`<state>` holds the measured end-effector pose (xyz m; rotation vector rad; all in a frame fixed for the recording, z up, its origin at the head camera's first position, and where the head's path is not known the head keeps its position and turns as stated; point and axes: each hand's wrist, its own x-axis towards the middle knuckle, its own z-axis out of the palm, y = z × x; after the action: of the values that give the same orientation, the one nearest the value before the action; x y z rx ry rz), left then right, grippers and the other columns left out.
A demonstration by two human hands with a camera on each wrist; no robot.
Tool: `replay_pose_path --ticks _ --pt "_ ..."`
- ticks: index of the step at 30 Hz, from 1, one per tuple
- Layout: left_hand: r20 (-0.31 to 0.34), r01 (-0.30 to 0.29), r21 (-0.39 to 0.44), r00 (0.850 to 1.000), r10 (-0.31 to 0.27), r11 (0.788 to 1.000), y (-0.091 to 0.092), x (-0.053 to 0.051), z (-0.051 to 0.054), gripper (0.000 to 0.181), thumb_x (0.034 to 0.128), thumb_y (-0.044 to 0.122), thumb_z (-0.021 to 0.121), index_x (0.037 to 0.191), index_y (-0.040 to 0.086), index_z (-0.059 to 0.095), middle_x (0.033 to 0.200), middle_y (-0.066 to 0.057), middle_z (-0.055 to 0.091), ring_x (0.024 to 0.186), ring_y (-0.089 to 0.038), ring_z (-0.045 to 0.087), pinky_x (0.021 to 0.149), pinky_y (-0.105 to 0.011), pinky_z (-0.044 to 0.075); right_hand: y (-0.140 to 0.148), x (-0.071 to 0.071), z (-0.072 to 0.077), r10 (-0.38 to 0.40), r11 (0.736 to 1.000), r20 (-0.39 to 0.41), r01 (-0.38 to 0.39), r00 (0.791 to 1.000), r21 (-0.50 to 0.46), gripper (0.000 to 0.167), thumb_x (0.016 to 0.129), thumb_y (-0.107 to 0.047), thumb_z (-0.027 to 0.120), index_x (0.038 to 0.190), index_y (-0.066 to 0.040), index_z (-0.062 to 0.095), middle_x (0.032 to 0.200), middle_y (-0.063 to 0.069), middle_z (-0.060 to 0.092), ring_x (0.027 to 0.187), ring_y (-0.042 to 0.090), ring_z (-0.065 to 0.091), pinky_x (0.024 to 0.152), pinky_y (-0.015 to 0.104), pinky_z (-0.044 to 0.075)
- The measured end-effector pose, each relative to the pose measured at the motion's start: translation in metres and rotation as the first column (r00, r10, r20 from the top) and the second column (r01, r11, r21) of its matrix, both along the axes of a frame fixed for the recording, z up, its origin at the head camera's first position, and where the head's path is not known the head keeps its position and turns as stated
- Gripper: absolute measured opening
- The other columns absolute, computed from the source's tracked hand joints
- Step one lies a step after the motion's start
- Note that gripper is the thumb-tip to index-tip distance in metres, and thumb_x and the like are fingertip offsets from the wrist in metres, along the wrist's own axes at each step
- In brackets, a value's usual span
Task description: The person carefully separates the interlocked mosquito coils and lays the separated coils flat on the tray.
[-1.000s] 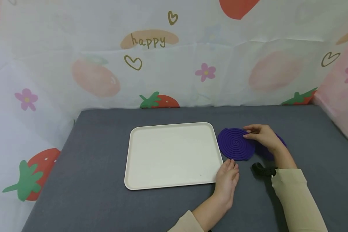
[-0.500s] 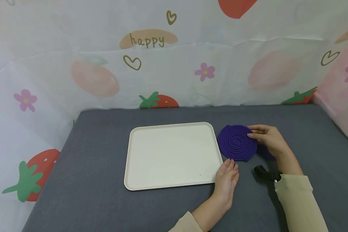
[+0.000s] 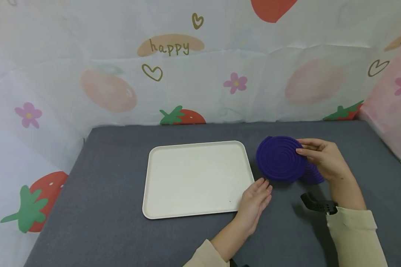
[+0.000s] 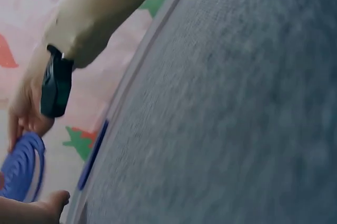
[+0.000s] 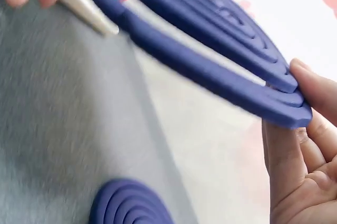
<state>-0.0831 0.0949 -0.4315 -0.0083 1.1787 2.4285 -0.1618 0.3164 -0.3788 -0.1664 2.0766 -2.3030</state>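
My right hand (image 3: 325,157) pinches the right edge of a purple spiral coaster (image 3: 280,158), thumb on one face and fingers behind. The coaster is raised off the table, and in the right wrist view its outer coil (image 5: 195,74) hangs partly apart from the rest. A second purple spiral coaster (image 3: 312,174) lies on the table below, partly covered by the first in the head view. My left hand (image 3: 254,204) lies with fairly straight fingers by the right edge of a cream tray (image 3: 200,181), just below the raised coaster. Whether it touches the tray is unclear.
A grey cloth (image 3: 113,237) covers the table. A printed curtain (image 3: 200,92) with strawberries and flowers closes off the back and sides. A black wrist mount (image 3: 319,204) juts out from the right sleeve.
My right hand has lifted the purple coaster off the table and drawn it slightly right, uncovering more of the second one. My left hand has shifted slightly left.
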Motion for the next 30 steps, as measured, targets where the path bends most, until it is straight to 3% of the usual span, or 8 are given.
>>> replay_pose_path --ticks 5,11,17,25,30 --pt "-0.082 0.024 -0.027 0.996 -0.026 0.999 -0.012 -0.010 -0.002 0.050 0.0977 0.002 0.044 0.141 -0.013 0.025 0.145 -0.027 0.032 0.133 -0.033 0.034 0.107 -0.038 0.032 -0.011 0.001 0.008 0.055 0.998 -0.050 -0.057 0.997 -0.039 0.029 0.088 0.010 0.057 0.104 -0.010 0.071 0.088 -0.001 0.067 0.077 0.010 0.061 0.065 0.021 0.052" --pt "-0.200 -0.054 -0.081 0.979 0.036 0.995 -0.030 -0.026 0.002 0.042 0.0924 -0.001 0.051 0.132 -0.011 0.040 0.131 -0.026 0.050 0.119 -0.023 0.051 0.101 -0.035 0.040 -0.032 0.001 0.010 0.079 0.996 -0.060 -0.081 0.995 -0.034 0.028 0.088 0.008 0.059 0.105 -0.011 0.071 0.089 -0.002 0.068 0.078 0.010 0.060 0.065 0.021 0.052" --pt "-0.275 -0.100 -0.196 0.960 0.043 0.976 -0.055 -0.040 0.013 0.044 0.0903 -0.003 0.056 0.133 -0.004 0.043 0.121 -0.024 0.057 0.101 -0.015 0.060 0.090 -0.031 0.049 -0.059 0.000 0.009 0.080 0.987 -0.083 -0.090 0.993 -0.132 0.028 0.088 0.011 0.057 0.103 -0.009 0.070 0.089 0.000 0.069 0.078 0.010 0.063 0.066 0.021 0.053" --pt "-0.351 -0.195 -0.267 0.932 0.093 0.944 -0.088 -0.044 0.023 0.037 0.0900 -0.008 0.054 0.126 -0.011 0.047 0.111 -0.029 0.061 0.094 -0.019 0.065 0.082 -0.032 0.053 -0.094 -0.002 0.010 0.082 0.988 -0.081 -0.092 0.993 -0.126 0.030 0.088 0.010 0.058 0.101 -0.014 0.070 0.086 -0.003 0.068 0.075 0.008 0.062 0.065 0.019 0.053" --pt "-0.359 -0.220 -0.322 0.929 0.097 0.921 -0.108 -0.048 0.032 0.035 0.0896 -0.008 0.055 0.124 -0.010 0.050 0.108 -0.027 0.062 0.091 -0.018 0.066 0.079 -0.031 0.054 -0.112 -0.004 0.010 0.082 0.991 -0.089 -0.091 0.993 -0.103 0.031 0.088 0.011 0.057 0.099 -0.015 0.068 0.086 -0.003 0.066 0.076 0.007 0.061 0.067 0.020 0.053"
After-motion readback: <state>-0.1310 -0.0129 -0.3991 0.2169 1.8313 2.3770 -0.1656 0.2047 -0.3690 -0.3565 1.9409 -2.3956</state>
